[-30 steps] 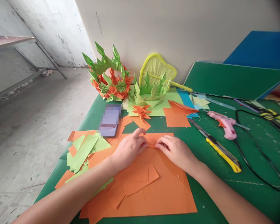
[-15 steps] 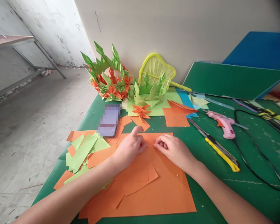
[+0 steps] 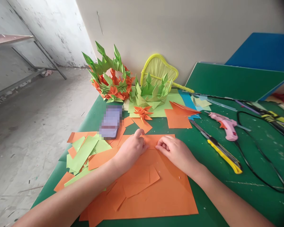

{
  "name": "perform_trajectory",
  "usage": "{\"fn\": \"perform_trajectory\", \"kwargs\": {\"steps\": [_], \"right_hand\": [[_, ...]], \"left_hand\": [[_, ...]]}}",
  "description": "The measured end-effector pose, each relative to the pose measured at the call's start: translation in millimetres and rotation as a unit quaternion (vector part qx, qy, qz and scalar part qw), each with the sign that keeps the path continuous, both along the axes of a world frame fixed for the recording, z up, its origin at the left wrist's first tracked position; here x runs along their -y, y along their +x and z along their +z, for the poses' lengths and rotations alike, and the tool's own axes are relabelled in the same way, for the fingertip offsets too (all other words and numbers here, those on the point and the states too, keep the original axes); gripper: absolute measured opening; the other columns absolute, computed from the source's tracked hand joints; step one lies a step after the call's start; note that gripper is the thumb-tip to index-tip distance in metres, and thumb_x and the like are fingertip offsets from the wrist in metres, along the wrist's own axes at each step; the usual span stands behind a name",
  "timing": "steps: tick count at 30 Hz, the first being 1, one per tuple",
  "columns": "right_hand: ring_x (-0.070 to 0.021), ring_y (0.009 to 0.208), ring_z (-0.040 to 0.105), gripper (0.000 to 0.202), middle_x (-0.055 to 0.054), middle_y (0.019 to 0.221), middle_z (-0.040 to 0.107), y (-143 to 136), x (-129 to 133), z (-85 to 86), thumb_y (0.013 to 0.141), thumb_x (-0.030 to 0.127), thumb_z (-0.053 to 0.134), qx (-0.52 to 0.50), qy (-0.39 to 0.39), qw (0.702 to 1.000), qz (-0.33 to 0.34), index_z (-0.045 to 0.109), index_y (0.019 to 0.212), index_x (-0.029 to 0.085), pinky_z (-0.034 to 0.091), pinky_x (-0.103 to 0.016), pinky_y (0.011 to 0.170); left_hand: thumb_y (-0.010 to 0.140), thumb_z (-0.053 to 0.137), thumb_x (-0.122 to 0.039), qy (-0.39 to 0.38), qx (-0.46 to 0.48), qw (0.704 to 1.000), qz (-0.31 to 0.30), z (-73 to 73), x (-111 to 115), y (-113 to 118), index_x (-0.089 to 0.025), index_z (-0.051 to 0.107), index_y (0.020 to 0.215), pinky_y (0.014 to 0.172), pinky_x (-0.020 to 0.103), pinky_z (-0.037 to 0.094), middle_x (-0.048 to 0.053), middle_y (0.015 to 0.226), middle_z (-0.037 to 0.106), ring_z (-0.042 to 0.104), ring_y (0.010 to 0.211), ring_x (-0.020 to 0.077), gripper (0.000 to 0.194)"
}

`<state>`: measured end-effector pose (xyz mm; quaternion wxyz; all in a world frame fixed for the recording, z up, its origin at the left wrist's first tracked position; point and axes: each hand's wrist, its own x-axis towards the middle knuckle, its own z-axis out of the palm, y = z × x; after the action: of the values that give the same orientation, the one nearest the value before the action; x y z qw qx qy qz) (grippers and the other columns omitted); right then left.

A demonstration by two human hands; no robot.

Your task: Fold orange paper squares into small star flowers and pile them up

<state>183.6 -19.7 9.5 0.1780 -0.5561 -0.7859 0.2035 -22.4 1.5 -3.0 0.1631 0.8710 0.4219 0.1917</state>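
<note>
My left hand [image 3: 132, 148] is closed, with thumb and fingertips pinching the near edge of an orange piece of paper [image 3: 151, 142]. Opposite it, my right hand [image 3: 174, 149] pinches the same paper on the right, its fingers curled. The piece lies on a large orange sheet [image 3: 174, 201], so its outline is hard to make out, and part of it is under my hands. Loose orange offcuts [image 3: 142, 183] lie on the near part of the sheet. Beyond my hands sits a folded orange paper flower [image 3: 143, 113].
Green and orange paper scraps [image 3: 81, 154] lie left, below a phone [image 3: 110, 122]. Two folded-paper crowns [image 3: 113, 90] and a yellow fan-shaped piece [image 3: 159, 67] stand behind. A yellow utility knife [image 3: 223, 156] and pink glue gun [image 3: 227, 126] with a looping cord lie right on the green table [image 3: 210, 201].
Almost nothing differs. Both hands stay in the same place with the paper pinched; the left fingers have shifted very slightly.
</note>
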Motion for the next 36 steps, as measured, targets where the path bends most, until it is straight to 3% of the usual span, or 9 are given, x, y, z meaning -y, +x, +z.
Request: {"fn": "perform_trajectory", "kwargs": {"steps": [7, 13, 20, 24, 31, 36], "right_hand": [[-0.0167, 0.07, 0.061, 0.015, -0.001, 0.079, 0.063, -1, 0, 3.8, 0.09, 0.017, 0.057, 0.008, -0.001, 1.0, -0.006, 0.052, 0.077, 0.022, 0.046, -0.027, 0.059], [-0.0163, 0.071, 0.059, 0.018, -0.001, 0.08, 0.061, 4, 1, 2.4, 0.09, 0.013, 0.054, -0.005, -0.011, 1.0, 0.002, 0.05, 0.075, 0.022, 0.046, -0.028, 0.063], [-0.0162, 0.08, 0.058, 0.016, 0.001, 0.084, 0.061, 10, 0, 3.3, 0.091, 0.015, 0.051, -0.024, -0.054, 0.998, 0.008, 0.049, 0.077, 0.023, 0.045, -0.027, 0.067], [-0.0146, 0.076, 0.057, 0.016, 0.002, 0.083, 0.06, 14, 0, 4.5, 0.091, 0.016, 0.051, -0.032, -0.065, 0.997, 0.011, 0.05, 0.077, 0.023, 0.043, -0.026, 0.065], [-0.0122, 0.066, 0.054, 0.016, 0.003, 0.081, 0.061, 21, -2, 4.4, 0.089, 0.014, 0.049, -0.048, -0.071, 0.996, 0.017, 0.053, 0.077, 0.024, 0.043, -0.025, 0.06], [-0.0132, 0.065, 0.056, 0.011, -0.001, 0.084, 0.061, 23, -5, -4.0, 0.092, 0.027, 0.051, -0.119, -0.063, 0.991, -0.026, 0.061, 0.095, 0.024, 0.048, -0.025, 0.059]], "left_hand": [[0.094, 0.047, -0.025, 0.047, -0.125, 0.99, 0.045, 9.6, 3, 3, -0.015, 0.054, 0.066, 0.06, 0.032, 0.047, 0.01, 0.114, 0.057, 0.056, 0.065, 0.0129, 0.03], [0.095, 0.047, -0.021, 0.029, -0.105, 0.994, 0.018, 13.7, 3, 3, -0.016, 0.057, 0.09, 0.076, 0.035, 0.051, 0.009, 0.112, 0.055, 0.058, 0.085, 0.0185, 0.012], [0.097, 0.041, -0.017, -0.004, -0.066, 0.998, -0.015, 11.1, 3, 1, -0.018, 0.061, 0.089, 0.077, 0.031, 0.049, 0.006, 0.1, 0.055, 0.052, 0.085, 0.0168, 0.022], [0.097, 0.041, -0.017, -0.008, -0.061, 0.998, -0.017, 13.2, 2, -2, -0.018, 0.063, 0.09, 0.081, 0.034, 0.046, 0.006, 0.098, 0.058, 0.049, 0.087, 0.0185, 0.024], [0.096, 0.039, -0.012, -0.01, -0.048, 0.996, -0.077, 12.1, 2, -8, -0.016, 0.064, 0.092, 0.076, 0.031, 0.045, 0.006, 0.093, 0.061, 0.05, 0.084, 0.018, 0.025], [0.095, 0.041, -0.012, -0.015, -0.04, 0.996, -0.082, 12.6, 0, -8, -0.016, 0.066, 0.094, 0.076, 0.03, 0.046, 0.006, 0.094, 0.063, 0.052, 0.083, 0.0177, 0.025]]}}
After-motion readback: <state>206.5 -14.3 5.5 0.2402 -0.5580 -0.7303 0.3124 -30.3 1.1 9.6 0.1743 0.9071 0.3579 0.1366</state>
